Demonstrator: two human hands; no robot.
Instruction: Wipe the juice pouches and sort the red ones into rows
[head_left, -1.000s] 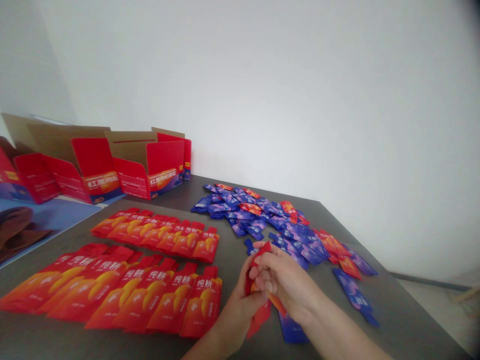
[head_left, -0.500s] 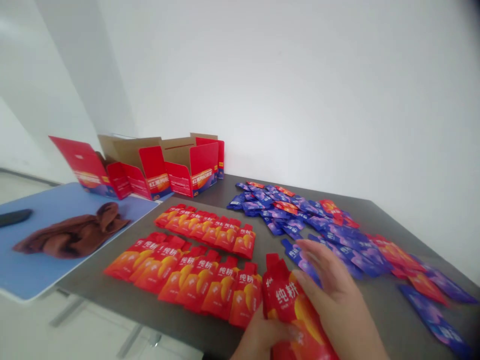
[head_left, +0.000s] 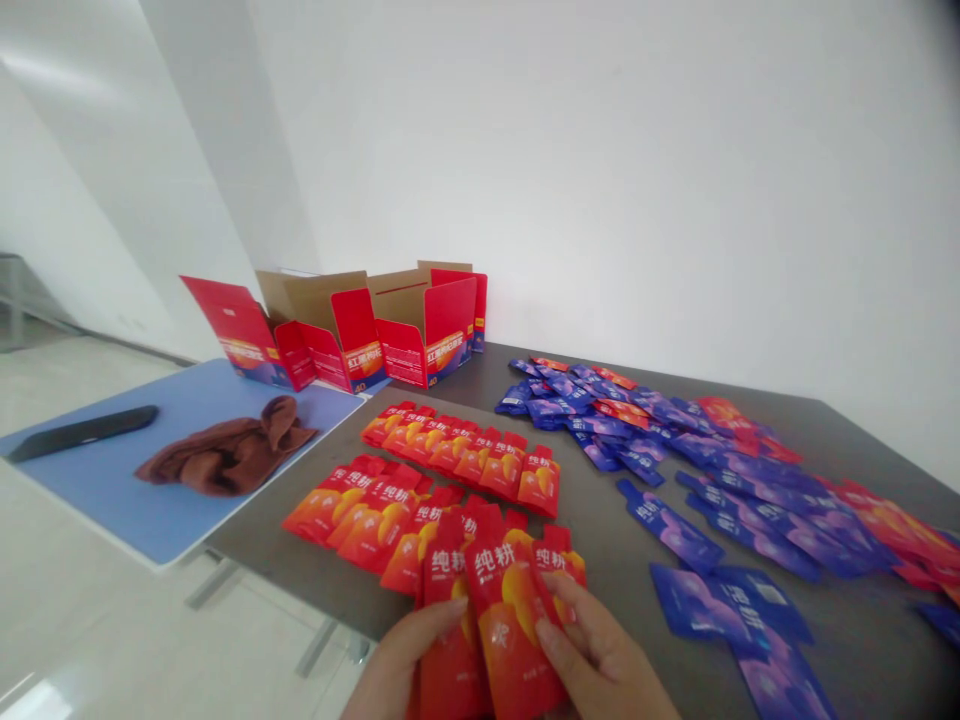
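a fan of red pouches [head_left: 510, 620] held at the near edge of the table [head_left: 600, 510]

the left hand [head_left: 405, 665] and the right hand [head_left: 600, 665] sit low in the view, with the pouches gathered upright between them. the left hand's grip is closed around the left side of the bunch, its fingers [head_left: 442, 625] lying across the front of one pouch. the right hand's grip is closed on the other side, its fingers [head_left: 562, 625] spread over the lower right of the fan. at least three pouches show, overlapping, spouts up, each printed with two large chinese characters and a yellow-orange shape. the frame cuts off their lower ends.

just beyond the fan, more red pouches lie on the table in a back row [head_left: 465, 460] and a front row [head_left: 352, 515], each overlapping the next, and the front row runs in behind the held pouches. to the right spreads a heap of blue-purple pouches [head_left: 622, 425] with some red ones among it, and loose blue pouches [head_left: 727, 610] lie nearest the right hand. open red-and-kraft cardboard display boxes [head_left: 427, 335] stand at the far left, beside a blue board [head_left: 180, 520] that carries a brown towel [head_left: 229, 447] and a black strip [head_left: 82, 432].
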